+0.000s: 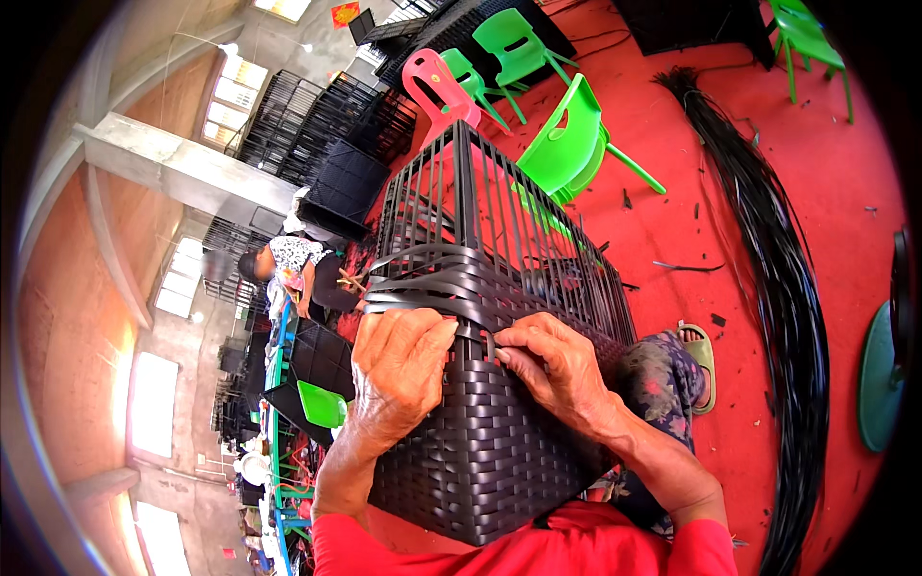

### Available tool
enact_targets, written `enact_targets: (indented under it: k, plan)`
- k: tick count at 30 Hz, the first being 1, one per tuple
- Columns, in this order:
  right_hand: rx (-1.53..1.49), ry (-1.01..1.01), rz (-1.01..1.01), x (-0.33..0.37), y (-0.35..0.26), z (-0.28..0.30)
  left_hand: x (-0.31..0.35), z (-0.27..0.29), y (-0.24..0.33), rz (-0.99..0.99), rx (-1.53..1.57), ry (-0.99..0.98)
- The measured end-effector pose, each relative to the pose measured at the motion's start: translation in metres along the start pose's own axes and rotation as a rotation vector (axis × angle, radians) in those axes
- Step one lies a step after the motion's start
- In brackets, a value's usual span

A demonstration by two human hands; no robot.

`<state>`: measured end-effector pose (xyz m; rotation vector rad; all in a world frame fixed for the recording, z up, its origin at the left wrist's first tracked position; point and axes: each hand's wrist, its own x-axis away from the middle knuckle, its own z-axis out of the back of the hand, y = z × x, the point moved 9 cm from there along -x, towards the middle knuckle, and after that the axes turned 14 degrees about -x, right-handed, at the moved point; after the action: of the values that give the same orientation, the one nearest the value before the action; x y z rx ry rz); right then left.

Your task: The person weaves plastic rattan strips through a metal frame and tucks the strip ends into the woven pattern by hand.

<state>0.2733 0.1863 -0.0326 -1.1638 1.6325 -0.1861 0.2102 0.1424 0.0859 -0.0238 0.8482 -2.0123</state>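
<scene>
A black woven basket-like frame (471,442) stands tilted against me, its near part closely woven and its far part showing bare upright strips (466,182). At its corner, loose flat black strips (432,288) bow outward above the weave. My left hand (399,365) is closed at the left side of this corner, fingers curled against the strips. On the right side of the corner, my right hand (552,360) pinches a black strip between thumb and forefinger. What lies inside the left fingers is hidden.
Right of me, a long bundle of black strips (778,269) lies on the red floor (672,240). Green chairs (567,144) and a pink chair (437,91) stand beyond the frame. Another person (303,264) sits at the left near stacked black frames (317,115).
</scene>
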Motion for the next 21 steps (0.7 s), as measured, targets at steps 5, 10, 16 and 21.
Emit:
enact_targets:
  k: [5, 10, 16, 21]
  plan:
    - [0.093, -0.032, 0.020, -0.004, -0.007, -0.003, -0.006, 0.006, 0.013, -0.076, -0.043, 0.074]
    - [0.126, -0.025, 0.012, -0.002, -0.004, 0.002, -0.006, -0.006, 0.004, -0.023, 0.036, 0.013]
    - [0.142, -0.086, 0.030, -0.005, -0.009, 0.002, -0.005, -0.003, -0.009, 0.118, 0.169, 0.057]
    - [-0.229, -0.121, -0.180, -0.003, 0.016, 0.000, -0.003, -0.013, -0.021, 0.177, 0.305, -0.065]
